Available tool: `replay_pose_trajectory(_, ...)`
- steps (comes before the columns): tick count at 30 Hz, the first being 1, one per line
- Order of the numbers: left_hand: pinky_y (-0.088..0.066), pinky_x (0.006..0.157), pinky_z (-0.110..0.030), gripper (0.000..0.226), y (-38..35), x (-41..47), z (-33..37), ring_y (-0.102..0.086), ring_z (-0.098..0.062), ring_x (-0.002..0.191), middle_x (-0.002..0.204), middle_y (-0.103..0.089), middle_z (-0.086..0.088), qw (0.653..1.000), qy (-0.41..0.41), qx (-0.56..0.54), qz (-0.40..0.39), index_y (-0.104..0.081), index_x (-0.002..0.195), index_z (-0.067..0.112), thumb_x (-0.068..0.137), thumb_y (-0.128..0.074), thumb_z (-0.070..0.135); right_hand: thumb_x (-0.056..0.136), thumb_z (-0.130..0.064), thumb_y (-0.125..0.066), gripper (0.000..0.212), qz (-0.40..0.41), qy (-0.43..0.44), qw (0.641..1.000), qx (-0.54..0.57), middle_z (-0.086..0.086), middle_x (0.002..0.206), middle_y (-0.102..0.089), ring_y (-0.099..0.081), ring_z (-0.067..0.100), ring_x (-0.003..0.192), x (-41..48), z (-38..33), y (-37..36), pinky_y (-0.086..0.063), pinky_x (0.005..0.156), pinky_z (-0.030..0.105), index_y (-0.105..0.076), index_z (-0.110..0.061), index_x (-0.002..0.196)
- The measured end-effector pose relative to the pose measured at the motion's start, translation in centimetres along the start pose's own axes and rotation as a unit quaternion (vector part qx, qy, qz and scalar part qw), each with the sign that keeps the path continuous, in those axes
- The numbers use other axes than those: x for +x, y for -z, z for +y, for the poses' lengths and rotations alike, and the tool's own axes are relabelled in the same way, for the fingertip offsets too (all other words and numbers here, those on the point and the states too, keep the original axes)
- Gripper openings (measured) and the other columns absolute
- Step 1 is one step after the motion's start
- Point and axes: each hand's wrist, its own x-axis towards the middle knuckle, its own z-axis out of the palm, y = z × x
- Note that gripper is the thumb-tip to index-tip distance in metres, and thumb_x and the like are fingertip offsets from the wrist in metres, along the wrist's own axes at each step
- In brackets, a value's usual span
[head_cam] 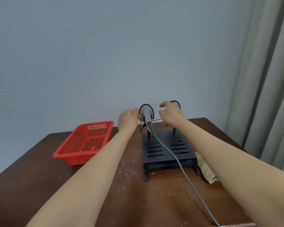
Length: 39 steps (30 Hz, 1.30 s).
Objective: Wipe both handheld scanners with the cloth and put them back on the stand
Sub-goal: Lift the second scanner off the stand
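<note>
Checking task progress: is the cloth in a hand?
No, the cloth lies beside the stand, apart from the left hand and right hand.

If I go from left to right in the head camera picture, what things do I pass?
red basket → left hand → grey scanner → right hand → cloth → curtain
</note>
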Motion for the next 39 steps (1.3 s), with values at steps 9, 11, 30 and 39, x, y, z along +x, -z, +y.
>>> replay_pose_trajectory(9, -0.039, 0.105, -0.039, 0.084, -5.2, -0.1, -5.2, -0.041, -0.028, 0.134, 0.148, -0.041, -0.012, 0.993, 0.045, 0.045, -0.098, -0.025, 0.147, 0.004, 0.082, -0.071, 0.026, 0.088, -0.051, -0.05, 0.074, -0.087, -0.056, 0.994, 0.032, 0.018, 0.136, -0.046, -0.049, 0.032, 0.117, 1.4, -1.3, -4.2, -0.042, 0.085, 0.037, -0.029, -0.003, 0.14)
replay_pose_trajectory(11, -0.042, 0.101, -0.039, 0.084, -6.7, -0.1, -5.7, -0.044, -0.028, 0.131, 0.143, -0.044, -0.011, 0.994, 0.054, 0.026, -0.093, -0.028, 0.145, 0.006, 0.078, -0.075, 0.028, 0.083, -0.054, -0.054, 0.07, -0.084, -0.057, 0.994, 0.029, 0.015, 0.115, -0.058, -0.057, 0.027, 0.096, 1.7, -1.3, -5.0, -0.047, 0.074, 0.036, -0.042, -0.001, 0.127)
replay_pose_trajectory(30, -0.045, 0.066, -0.033, 0.022, -9.6, 0.5, -6.1, -0.062, -0.03, 0.093, 0.103, -0.065, -0.013, 0.998, 0.029, 0.028, -0.038, -0.053, 0.107, 0.003, 0.09, -0.056, 0.018, 0.074, -0.046, -0.063, 0.036, -0.104, -0.118, 0.983, 0.093, 0.001, 0.06, -0.052, -0.047, 0.015, 0.054, 3.3, -0.3, -6.6, -0.034, 0.05, 0.027, -0.051, -0.013, 0.064)
replay_pose_trajectory(39, -0.047, 0.067, -0.037, 0.018, -9.9, 0.6, -6.2, -0.061, -0.033, 0.09, 0.101, -0.065, -0.017, 0.997, 0.026, 0.052, -0.045, -0.053, 0.103, 0.001, 0.092, -0.051, 0.014, 0.072, -0.041, -0.057, 0.032, -0.051, -0.1, 0.99, 0.088, 0.0, 0.057, -0.049, -0.047, 0.018, 0.054, 2.7, -0.8, -6.6, -0.032, 0.05, 0.026, -0.046, -0.015, 0.056)
